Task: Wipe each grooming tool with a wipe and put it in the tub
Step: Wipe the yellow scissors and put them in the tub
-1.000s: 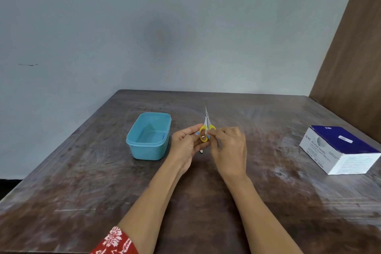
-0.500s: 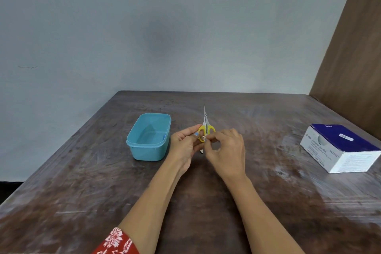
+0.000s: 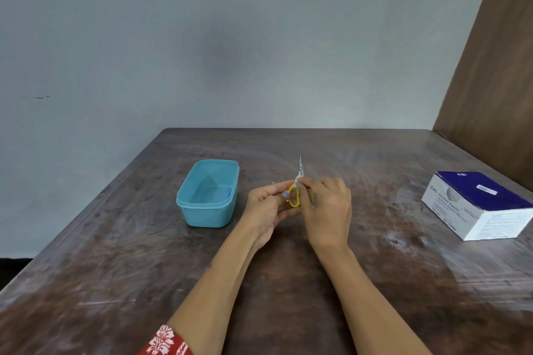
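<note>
A small pair of scissors with yellow plastic handle loops and thin pointed steel blades [image 3: 297, 190] was held above the middle of the worn dark-brown wooden table [image 3: 288, 282], blades pointing away from the person. The left hand [image 3: 266, 204] gripped the scissors at the handle loops, fingers curled round them. The right hand [image 3: 326, 204] pinched a small white wipe [image 3: 297, 181] against the scissors just above the loops, near the pivot; most of the wipe was hidden by the fingers. The two hands sat close together on the tool.

Just to the left of the hands stood a light-blue rectangular plastic tub [image 3: 207, 210], open at the top. Well apart at the right edge lay a white cardboard box with a dark-blue top [image 3: 476, 204]; its side bore the letters "BD" and, blurred, what seemed to read "Alcohol Swabs". A red sleeve with a white pattern [image 3: 167, 341] showed at the bottom edge.
</note>
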Demonstrator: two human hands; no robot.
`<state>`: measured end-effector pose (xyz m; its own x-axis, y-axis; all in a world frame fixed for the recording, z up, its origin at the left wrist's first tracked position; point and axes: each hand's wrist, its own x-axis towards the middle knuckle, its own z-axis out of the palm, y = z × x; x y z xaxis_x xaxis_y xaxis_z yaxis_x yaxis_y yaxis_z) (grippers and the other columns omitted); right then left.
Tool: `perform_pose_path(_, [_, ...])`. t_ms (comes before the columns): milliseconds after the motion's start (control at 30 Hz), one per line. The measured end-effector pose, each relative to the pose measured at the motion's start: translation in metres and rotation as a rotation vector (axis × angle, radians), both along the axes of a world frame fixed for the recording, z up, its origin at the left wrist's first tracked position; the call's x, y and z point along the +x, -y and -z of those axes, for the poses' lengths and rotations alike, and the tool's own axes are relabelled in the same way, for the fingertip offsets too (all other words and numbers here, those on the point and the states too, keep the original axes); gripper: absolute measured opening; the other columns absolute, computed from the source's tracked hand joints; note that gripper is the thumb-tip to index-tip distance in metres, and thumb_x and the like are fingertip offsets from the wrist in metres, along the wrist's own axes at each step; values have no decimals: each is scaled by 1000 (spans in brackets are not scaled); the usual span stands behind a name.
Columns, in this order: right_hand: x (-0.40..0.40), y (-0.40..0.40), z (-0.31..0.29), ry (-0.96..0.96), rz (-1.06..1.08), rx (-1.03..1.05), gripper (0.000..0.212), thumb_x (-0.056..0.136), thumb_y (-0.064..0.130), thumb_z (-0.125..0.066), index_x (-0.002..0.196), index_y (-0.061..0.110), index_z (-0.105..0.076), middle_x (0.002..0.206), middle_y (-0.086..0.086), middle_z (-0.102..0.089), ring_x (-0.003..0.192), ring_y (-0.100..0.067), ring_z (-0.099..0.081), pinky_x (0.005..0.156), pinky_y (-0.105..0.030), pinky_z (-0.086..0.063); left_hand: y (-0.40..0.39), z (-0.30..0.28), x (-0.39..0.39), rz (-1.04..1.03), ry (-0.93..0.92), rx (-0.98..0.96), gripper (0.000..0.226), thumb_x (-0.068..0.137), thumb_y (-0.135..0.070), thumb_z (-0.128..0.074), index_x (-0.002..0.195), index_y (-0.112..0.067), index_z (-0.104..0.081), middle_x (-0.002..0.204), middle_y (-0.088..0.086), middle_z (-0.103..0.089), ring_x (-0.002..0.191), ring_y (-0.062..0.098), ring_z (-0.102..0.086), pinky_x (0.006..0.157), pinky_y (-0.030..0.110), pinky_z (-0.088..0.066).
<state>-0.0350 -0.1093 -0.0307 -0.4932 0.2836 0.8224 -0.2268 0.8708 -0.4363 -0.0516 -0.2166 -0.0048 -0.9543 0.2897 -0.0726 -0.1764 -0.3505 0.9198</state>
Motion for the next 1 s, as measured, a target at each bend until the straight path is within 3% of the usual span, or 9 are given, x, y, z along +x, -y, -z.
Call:
perform_pose_path(200, [-1,4,3,22,-114,94,10,77,11,-72,86,15,-71,73,1,-60,77,-12,-42,70,-28,-39,1,-1,-3,-20,22,38,29,92,7,-40,106,1,-64,88,13,-70,79,19,-68,67,28,-59])
perform_pose_path(333, [-1,2,2,30,-76,91,10,77,11,-72,87,15,-72,74,0,-62,73,-19,-49,66,-34,-44,2,-1,-2,-2,43,84,28,94,-6,-37,102,-1,-64,84,11,-70,74,17,-68,67,28,-58])
perform_pose_path(500, [-1,4,4,110,-174,197,14,72,12,-66,84,19,-70,77,4,-63,76,-21,-52,69,-32,-40,4,-1,-7,-100,60,141,25,92,-20,-51,93,1,-65,76,9,-70,65,15,-66,60,24,-55])
perform_pose_path(667, [2,6,2,138,-82,257,8,67,14,-60,71,18,-64,69,4,-59,70,-22,-50,66,-27,-27,4,3,-6,-157,17,19,14,88,-1,-56,92,-5,-69,81,10,-71,68,15,-67,63,26,-57])
perform_pose_path(767, [1,5,2,88,13,252,14,76,19,-52,74,17,-66,69,1,-60,69,-25,-53,66,-31,-29,3,3,-5,-153,31,10,18,89,2,-54,100,-2,-67,84,10,-70,66,12,-69,57,24,-57])
perform_pose_path(867, [0,1,0,43,79,229,21,84,24,-49,79,16,-68,72,0,-63,70,-24,-54,68,-30,-27,2,0,-2,-103,38,8,17,90,2,-52,96,-3,-67,81,8,-71,66,11,-70,55,23,-57])
perform_pose_path(1000, [1,0,-1,54,30,216,17,82,26,-53,78,18,-68,72,2,-63,71,-21,-53,69,-29,-28,2,-1,-2,-121,13,38,17,90,3,-51,95,-3,-67,83,9,-70,64,11,-70,56,23,-58])
